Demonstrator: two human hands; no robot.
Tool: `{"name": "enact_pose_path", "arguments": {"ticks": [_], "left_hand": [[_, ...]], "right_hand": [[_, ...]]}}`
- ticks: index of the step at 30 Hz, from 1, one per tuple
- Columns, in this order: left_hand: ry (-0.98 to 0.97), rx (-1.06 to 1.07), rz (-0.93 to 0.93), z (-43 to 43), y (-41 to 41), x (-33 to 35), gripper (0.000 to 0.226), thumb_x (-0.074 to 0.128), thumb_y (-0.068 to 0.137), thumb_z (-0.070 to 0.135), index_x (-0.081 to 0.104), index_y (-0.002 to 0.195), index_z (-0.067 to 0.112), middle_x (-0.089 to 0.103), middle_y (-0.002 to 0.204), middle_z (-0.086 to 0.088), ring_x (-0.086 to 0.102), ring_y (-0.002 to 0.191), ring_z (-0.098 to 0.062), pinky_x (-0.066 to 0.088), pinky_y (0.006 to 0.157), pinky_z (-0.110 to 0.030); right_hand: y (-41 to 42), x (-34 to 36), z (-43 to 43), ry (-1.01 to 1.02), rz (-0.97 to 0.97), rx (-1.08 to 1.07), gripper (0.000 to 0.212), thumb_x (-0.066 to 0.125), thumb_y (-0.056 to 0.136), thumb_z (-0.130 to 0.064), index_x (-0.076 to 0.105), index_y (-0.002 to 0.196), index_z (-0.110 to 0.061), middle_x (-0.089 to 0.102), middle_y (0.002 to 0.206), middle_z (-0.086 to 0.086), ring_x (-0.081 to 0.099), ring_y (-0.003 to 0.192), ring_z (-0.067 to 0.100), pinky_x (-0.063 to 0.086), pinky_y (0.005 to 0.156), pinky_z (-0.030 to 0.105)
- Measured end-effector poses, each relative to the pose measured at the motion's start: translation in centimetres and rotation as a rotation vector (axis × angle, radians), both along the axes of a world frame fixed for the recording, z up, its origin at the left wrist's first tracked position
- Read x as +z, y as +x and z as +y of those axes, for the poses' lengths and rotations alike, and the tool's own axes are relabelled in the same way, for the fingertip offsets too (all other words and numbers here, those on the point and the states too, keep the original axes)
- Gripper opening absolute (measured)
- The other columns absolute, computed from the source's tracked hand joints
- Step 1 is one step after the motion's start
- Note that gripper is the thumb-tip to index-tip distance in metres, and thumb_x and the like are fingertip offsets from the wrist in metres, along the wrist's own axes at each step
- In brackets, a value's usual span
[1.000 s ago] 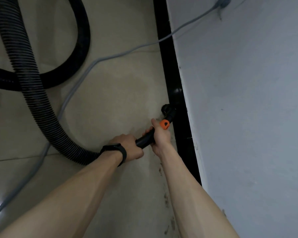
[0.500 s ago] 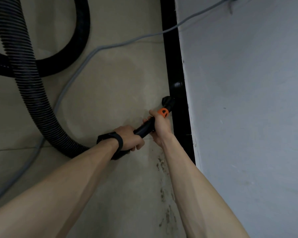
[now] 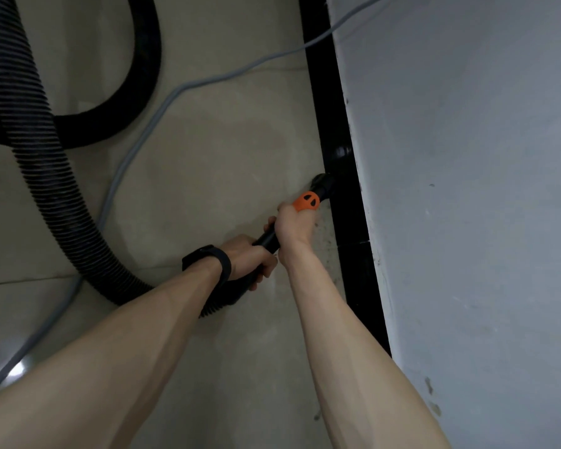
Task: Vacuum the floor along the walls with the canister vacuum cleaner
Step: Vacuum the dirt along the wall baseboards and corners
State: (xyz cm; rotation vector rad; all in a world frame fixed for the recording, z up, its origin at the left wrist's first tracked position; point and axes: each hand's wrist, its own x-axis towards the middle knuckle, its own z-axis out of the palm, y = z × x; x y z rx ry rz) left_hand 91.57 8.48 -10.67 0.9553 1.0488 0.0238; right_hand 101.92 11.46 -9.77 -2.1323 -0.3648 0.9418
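Well left of the baseboard the ribbed hose loops on the floor. Nearer to the baseboard, the left hand is wrapped around the hose end and the right hand is closed around the wand. The nozzle has slid a little forward along the baseboard's foot, so I judge the edge cleaning advances, with more strip ahead
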Motion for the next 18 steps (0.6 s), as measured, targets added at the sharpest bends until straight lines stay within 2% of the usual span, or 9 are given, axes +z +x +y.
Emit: {"name": "enact_pose_path", "arguments": {"ticks": [3, 5, 8, 10, 13, 16, 18], "left_hand": [[0.048, -0.006, 0.029, 0.1, 0.2, 0.0, 0.007, 0.066, 0.069, 0.015, 0.063, 0.068, 0.008, 0.065, 0.058, -0.006, 0.06, 0.05, -0.021, 0.049, 0.057, -0.027], [0.113, -0.03, 0.081, 0.4, 0.2, 0.0, 0.011, 0.068, 0.065, 0.02, 0.066, 0.072, 0.011, 0.068, 0.06, -0.003, 0.063, 0.051, -0.02, 0.054, 0.059, -0.03], [0.237, -0.112, 0.177, 0.6, -0.5, 0.1, 0.019, 0.07, 0.06, 0.028, 0.069, 0.076, 0.017, 0.071, 0.064, 0.0, 0.068, 0.056, -0.019, 0.059, 0.061, -0.032], [0.337, -0.194, 0.258, 0.5, -1.7, 0.0, 0.024, 0.07, 0.06, 0.035, 0.067, 0.081, 0.024, 0.072, 0.071, 0.0, 0.069, 0.064, -0.021, 0.06, 0.062, -0.033], [0.436, -0.27, 0.354, 0.0, -4.5, -0.1, 0.025, 0.069, 0.06, 0.043, 0.064, 0.08, 0.029, 0.07, 0.074, 0.002, 0.067, 0.066, -0.019, 0.054, 0.058, -0.029], [0.434, -0.255, 0.42, -0.8, -7.6, 0.2, 0.024, 0.07, 0.058, 0.041, 0.066, 0.077, 0.027, 0.07, 0.068, 0.003, 0.067, 0.064, -0.019, 0.057, 0.061, -0.031], [0.418, -0.251, 0.471, -2.0, -9.7, 0.3, 0.022, 0.071, 0.058, 0.039, 0.067, 0.075, 0.025, 0.07, 0.065, 0.004, 0.067, 0.063, -0.017, 0.057, 0.062, -0.031]], "right_hand": [[0.9, 0.3, 0.0, 0.019, 0.103, -0.036, 0.036, 0.053, 0.089, -0.003, 0.048, 0.125, -0.004, 0.058, 0.077, 0.01, 0.059, 0.05, 0.018, 0.055, 0.053, 0.034], [1.5, 0.4, -0.1, 0.072, 0.2, -0.078, 0.027, 0.056, 0.088, 0.001, 0.05, 0.114, -0.004, 0.054, 0.076, 0.01, 0.055, 0.046, 0.017, 0.052, 0.05, 0.031], [1.6, 0.6, -0.6, 0.14, 0.331, -0.131, 0.014, 0.064, 0.094, -0.007, 0.051, 0.099, -0.008, 0.05, 0.074, 0.006, 0.053, 0.046, 0.016, 0.052, 0.049, 0.03], [1.4, 0.7, -1.0, 0.15, 0.401, -0.146, 0.016, 0.067, 0.098, -0.015, 0.053, 0.1, -0.009, 0.053, 0.076, 0.005, 0.056, 0.049, 0.017, 0.054, 0.051, 0.03], [0.2, 0.8, -1.7, 0.152, 0.485, -0.095, 0.018, 0.07, 0.097, -0.015, 0.054, 0.102, -0.009, 0.058, 0.081, 0.007, 0.062, 0.055, 0.02, 0.057, 0.055, 0.034], [-2.6, 0.4, -2.7, 0.152, 0.521, -0.067, 0.02, 0.071, 0.097, -0.015, 0.053, 0.102, -0.008, 0.058, 0.076, 0.006, 0.064, 0.055, 0.02, 0.058, 0.056, 0.035], [-5.0, 0.0, -3.5, 0.145, 0.517, -0.051, 0.024, 0.07, 0.096, -0.014, 0.053, 0.11, -0.006, 0.056, 0.075, 0.006, 0.064, 0.053, 0.02, 0.058, 0.055, 0.035]]}}
